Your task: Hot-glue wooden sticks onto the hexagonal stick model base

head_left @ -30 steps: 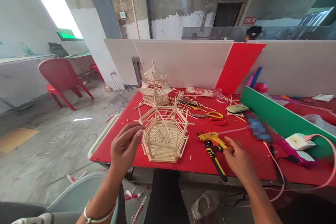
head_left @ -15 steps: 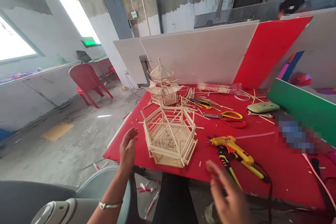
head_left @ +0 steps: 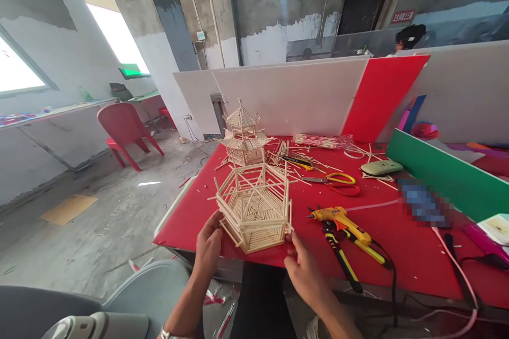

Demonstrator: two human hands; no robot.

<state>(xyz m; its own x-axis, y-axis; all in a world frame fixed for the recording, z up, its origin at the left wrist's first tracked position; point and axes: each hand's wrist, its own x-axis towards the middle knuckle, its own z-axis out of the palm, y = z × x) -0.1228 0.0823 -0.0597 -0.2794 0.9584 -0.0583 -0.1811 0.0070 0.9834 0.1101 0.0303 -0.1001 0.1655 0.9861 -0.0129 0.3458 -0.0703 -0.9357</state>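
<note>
A hexagonal open frame (head_left: 262, 228) built of thin wooden sticks, its floor laid in a spiral pattern, sits near the front edge of the red table. My left hand (head_left: 209, 246) grips its lower left side, fingers curled against the outer sticks. At the lower right corner my right hand (head_left: 301, 262) pinches the protruding stick ends. Some fingertips are hidden behind the sticks. Just behind the frame stands a small stick pagoda (head_left: 244, 145) with a pointed roof.
To the right lie a yellow glue gun (head_left: 344, 221), overlapping yellow-and-black cutters (head_left: 338, 254), scissors (head_left: 338, 180) and a utility knife (head_left: 298, 162). Loose sticks (head_left: 280, 156) and a bagged bundle (head_left: 324, 141) lie behind. A green board (head_left: 445, 169) stands at the right; a cable trails nearby.
Both hands, earlier apart from the frame, have come in and taken hold of its two sides. The frame has turned slightly, and the camera view has shifted.
</note>
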